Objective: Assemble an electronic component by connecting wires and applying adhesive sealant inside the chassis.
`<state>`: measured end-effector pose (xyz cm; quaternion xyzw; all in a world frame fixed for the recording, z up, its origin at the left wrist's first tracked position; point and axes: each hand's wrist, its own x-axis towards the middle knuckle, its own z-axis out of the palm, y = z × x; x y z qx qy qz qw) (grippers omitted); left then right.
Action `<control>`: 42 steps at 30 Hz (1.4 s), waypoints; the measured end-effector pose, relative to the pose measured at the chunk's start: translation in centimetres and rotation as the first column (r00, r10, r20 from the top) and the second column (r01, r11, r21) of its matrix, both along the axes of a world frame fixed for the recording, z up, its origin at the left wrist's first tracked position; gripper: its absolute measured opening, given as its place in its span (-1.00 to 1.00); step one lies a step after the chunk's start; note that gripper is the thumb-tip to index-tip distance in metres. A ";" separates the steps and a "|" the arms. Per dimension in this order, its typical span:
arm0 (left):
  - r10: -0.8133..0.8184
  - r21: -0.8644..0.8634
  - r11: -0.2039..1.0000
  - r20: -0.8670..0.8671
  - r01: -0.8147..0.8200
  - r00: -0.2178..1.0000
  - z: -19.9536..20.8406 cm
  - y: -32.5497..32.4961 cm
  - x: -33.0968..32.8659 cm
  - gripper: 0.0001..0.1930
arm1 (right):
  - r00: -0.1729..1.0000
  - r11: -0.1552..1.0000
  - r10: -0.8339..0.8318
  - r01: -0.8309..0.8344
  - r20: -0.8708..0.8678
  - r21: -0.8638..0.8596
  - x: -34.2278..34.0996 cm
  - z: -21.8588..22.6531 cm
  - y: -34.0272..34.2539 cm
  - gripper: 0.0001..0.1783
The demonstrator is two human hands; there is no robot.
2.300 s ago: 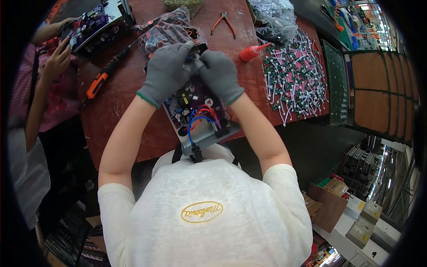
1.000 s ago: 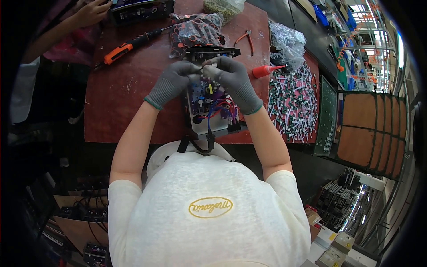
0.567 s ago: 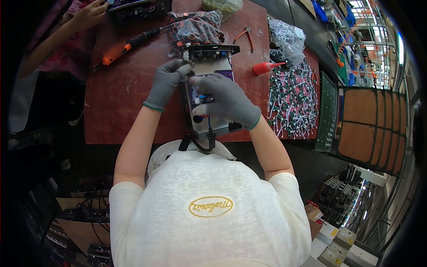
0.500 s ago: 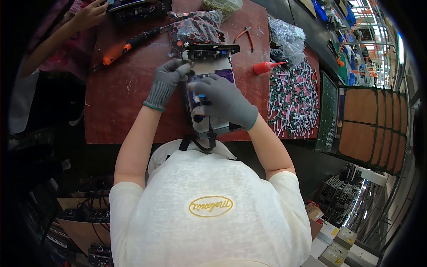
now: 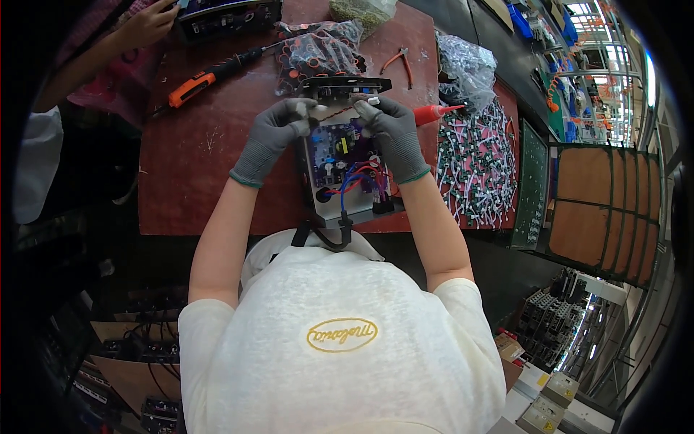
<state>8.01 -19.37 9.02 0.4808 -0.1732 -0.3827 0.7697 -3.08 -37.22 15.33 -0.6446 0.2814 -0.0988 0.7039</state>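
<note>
Both of my hands wear grey knit gloves and are raised over the far half of an opened electronic unit (image 5: 310, 189). A thin twisted red-and-dark wire (image 5: 337, 113) is stretched between them. My left hand (image 5: 276, 136) pinches its left end by a small white piece, blurred at the fingertips. My right hand (image 5: 395, 139) pinches the other end, where something small and white shows. Beneath lies a purple circuit board (image 5: 334, 148) in a metal case. Red and blue wires (image 5: 354, 176) loop over its near end. The unit's black panel (image 5: 347, 84) stands at the far end.
On the red tabletop (image 5: 210, 173) lie an orange power screwdriver (image 5: 206, 81), a bag of parts (image 5: 318, 54), pliers (image 5: 399, 66) and a red bottle (image 5: 428, 114). Wired connectors (image 5: 477, 163) heap at right. Another person's hand (image 5: 150, 25) reaches in at far left.
My right hand has moved right, off the board, uncovering it and its wires. The twisted wire now shows between my hands. The other person's hand and the far unit have shifted slightly.
</note>
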 end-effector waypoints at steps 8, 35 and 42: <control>-0.049 0.189 0.981 0.475 -0.047 0.879 -0.3 -0.9 -0.4 -0.76 | 0.999 0.970 -0.042 0.046 -0.019 0.237 0.4 -0.2 0.5 -0.72; 0.155 0.036 0.899 0.906 -0.436 0.394 0.8 -4.5 1.0 -0.46 | 0.889 0.115 -0.182 -0.405 -0.420 -0.907 2.1 -2.3 -0.2 -0.79; 0.074 0.153 0.893 0.878 -0.424 0.473 1.2 -4.7 1.1 -0.56 | 0.854 0.034 -0.191 -0.487 -0.484 -0.873 2.5 -2.6 0.0 -0.80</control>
